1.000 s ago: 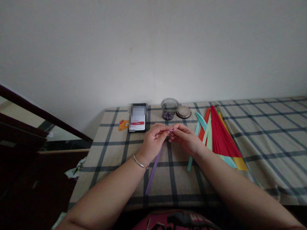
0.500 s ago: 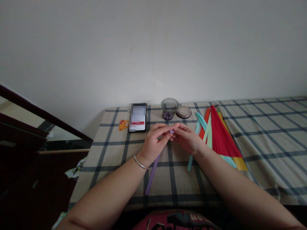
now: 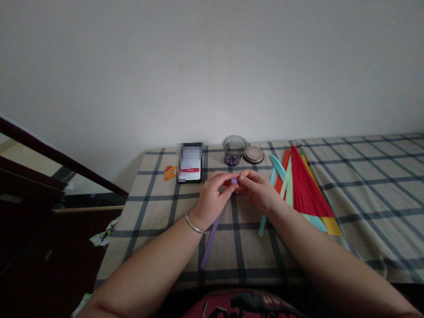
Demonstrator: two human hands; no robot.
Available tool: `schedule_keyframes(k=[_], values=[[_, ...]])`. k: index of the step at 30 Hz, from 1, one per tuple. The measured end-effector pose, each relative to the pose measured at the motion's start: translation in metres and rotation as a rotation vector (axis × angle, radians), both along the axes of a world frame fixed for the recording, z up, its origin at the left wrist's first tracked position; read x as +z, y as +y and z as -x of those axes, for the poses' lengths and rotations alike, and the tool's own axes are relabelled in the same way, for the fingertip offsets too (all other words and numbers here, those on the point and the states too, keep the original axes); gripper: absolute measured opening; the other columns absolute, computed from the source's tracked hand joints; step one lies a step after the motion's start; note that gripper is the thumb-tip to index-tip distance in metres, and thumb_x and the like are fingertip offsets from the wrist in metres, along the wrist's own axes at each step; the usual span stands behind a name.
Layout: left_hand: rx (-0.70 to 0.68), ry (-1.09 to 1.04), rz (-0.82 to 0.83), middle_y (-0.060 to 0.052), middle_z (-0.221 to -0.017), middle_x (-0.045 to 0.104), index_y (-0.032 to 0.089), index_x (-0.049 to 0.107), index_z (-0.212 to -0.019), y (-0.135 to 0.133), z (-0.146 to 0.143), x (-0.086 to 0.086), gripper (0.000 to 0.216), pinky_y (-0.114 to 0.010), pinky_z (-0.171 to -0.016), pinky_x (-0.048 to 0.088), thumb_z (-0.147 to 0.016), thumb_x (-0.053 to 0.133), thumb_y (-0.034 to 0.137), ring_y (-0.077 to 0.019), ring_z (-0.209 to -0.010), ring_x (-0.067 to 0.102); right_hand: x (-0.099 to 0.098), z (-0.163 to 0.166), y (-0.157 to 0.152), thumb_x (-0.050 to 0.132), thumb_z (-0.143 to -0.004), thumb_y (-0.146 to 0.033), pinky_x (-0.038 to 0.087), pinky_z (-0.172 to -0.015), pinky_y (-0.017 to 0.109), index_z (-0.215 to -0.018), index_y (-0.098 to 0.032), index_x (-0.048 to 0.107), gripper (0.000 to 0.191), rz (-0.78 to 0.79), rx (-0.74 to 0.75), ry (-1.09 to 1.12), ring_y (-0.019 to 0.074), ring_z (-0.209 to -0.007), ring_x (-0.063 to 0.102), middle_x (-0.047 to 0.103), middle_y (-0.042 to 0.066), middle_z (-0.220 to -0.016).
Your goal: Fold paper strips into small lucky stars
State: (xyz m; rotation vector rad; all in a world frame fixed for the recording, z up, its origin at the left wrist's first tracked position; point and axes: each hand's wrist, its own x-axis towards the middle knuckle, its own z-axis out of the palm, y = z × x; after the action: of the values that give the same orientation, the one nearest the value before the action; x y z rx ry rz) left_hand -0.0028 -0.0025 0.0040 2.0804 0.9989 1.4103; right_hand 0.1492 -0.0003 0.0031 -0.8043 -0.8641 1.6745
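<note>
A purple paper strip (image 3: 210, 245) slants down toward me from beneath my left hand (image 3: 217, 190). Its upper end, a small folded purple piece, shows between the fingertips of both hands. My left hand pinches it from the left, thumb below and fingers above. My right hand (image 3: 256, 187) meets it from the right with thumb and fingers pressed together. Just beyond my fingers stands a clear plastic cup (image 3: 234, 148) with small purple folded pieces in its bottom. Its round lid (image 3: 254, 154) lies to the right of it.
Loose turquoise, orange and green strips lie right of my hands, with a red fan of strips (image 3: 308, 190) over a yellow one. Left of the cup, a phone (image 3: 190, 165) touches an orange bear cutout (image 3: 170, 173). A checked cloth (image 3: 149, 221) covers the table, against a wall.
My fingertips have shifted slightly around the purple piece, and a bit more of it shows between them. Everything else on the table stays in place.
</note>
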Motion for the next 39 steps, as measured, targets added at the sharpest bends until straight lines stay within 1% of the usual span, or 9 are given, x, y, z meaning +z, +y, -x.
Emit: schedule_keyframes(k=[5,9,15,19,24,30,35,39], values=[[0.008,-0.006,0.004,-0.004,-0.094,0.065,0.019,0.064,-0.099,0.0013,0.0002,-0.0008,0.02,-0.029,-0.079,0.052,-0.08,0.064,0.014,-0.0144,-0.088,0.061,0.0022,0.0,-0.0011,0.08,-0.061,-0.039,0.048,-0.061,0.023,-0.068,-0.02,0.062,0.026,0.015,-0.002,0.005,0.0087,-0.059,0.055,0.061,-0.004,-0.065],[0.005,-0.018,0.027,-0.004,-0.094,0.065,0.019,0.063,-0.099,0.0012,0.0003,-0.0004,0.019,-0.028,-0.078,0.053,-0.081,0.061,0.013,-0.014,-0.088,0.061,0.003,0.0023,-0.0013,0.081,-0.06,-0.036,0.047,-0.059,0.022,-0.07,-0.02,0.061,0.027,-0.034,-0.01,-0.055,0.0085,-0.06,0.055,0.062,-0.004,-0.068],[-0.005,-0.029,0.075,-0.005,-0.096,0.066,0.02,0.063,-0.1,0.0004,-0.0006,-0.0007,0.02,-0.029,-0.079,0.054,-0.082,0.06,0.014,-0.0148,-0.089,0.062,0.0038,0.0042,-0.0005,0.081,-0.057,-0.037,0.045,-0.06,0.023,-0.068,-0.02,0.058,0.031,-0.097,-0.081,-0.163,0.0095,-0.062,0.055,0.06,-0.003,-0.068],[-0.02,-0.086,0.14,-0.005,-0.097,0.066,0.018,0.063,-0.1,0.0,-0.0023,-0.0013,0.019,-0.027,-0.077,0.054,-0.082,0.059,0.015,-0.0144,-0.088,0.063,0.0015,0.004,0.0004,0.079,-0.06,-0.038,0.044,-0.06,0.024,-0.069,-0.02,0.057,0.03,-0.158,-0.111,-0.205,0.0099,-0.062,0.053,0.059,-0.003,-0.069],[-0.036,-0.137,0.224,-0.007,-0.096,0.065,0.016,0.061,-0.099,-0.0012,-0.0048,-0.0021,0.019,-0.027,-0.076,0.055,-0.081,0.058,0.013,-0.0145,-0.085,0.064,-0.0015,0.0031,0.0002,0.074,-0.065,-0.039,0.043,-0.06,0.026,-0.072,-0.021,0.056,0.026,-0.253,-0.15,-0.322,0.0114,-0.063,0.053,0.058,-0.002,-0.069],[-0.042,-0.172,0.269,-0.007,-0.099,0.065,0.017,0.058,-0.106,-0.0014,-0.0066,-0.0054,0.027,-0.028,-0.079,0.054,-0.08,0.056,0.01,-0.0141,-0.088,0.064,-0.002,0.0025,-0.0016,0.069,-0.072,-0.031,0.041,-0.06,0.026,-0.075,-0.021,0.056,0.016,-0.343,-0.182,-0.427,0.0117,-0.063,0.052,0.058,-0.002,-0.07],[-0.046,-0.211,0.308,-0.006,-0.093,0.064,0.015,0.059,-0.098,-0.0007,-0.0071,-0.0065,0.018,-0.026,-0.077,0.054,-0.08,0.058,0.011,-0.0128,-0.084,0.064,-0.0032,0.0028,-0.0004,0.069,-0.072,-0.03,0.042,-0.062,0.027,-0.074,-0.021,0.057,0.015,-0.326,-0.175,-0.406,0.0119,-0.065,0.054,0.058,-0.001,-0.071],[-0.05,-0.223,0.294,-0.004,-0.089,0.065,0.016,0.061,-0.091,0.001,-0.0061,-0.0042,0.01,-0.026,-0.075,0.055,-0.081,0.059,0.014,-0.0125,-0.081,0.064,-0.0045,0.0028,0.0005,0.07,-0.07,-0.033,0.043,-0.063,0.027,-0.076,-0.021,0.059,0.018,-0.313,-0.179,-0.429,0.0129,-0.066,0.055,0.06,-0.001,-0.072]])
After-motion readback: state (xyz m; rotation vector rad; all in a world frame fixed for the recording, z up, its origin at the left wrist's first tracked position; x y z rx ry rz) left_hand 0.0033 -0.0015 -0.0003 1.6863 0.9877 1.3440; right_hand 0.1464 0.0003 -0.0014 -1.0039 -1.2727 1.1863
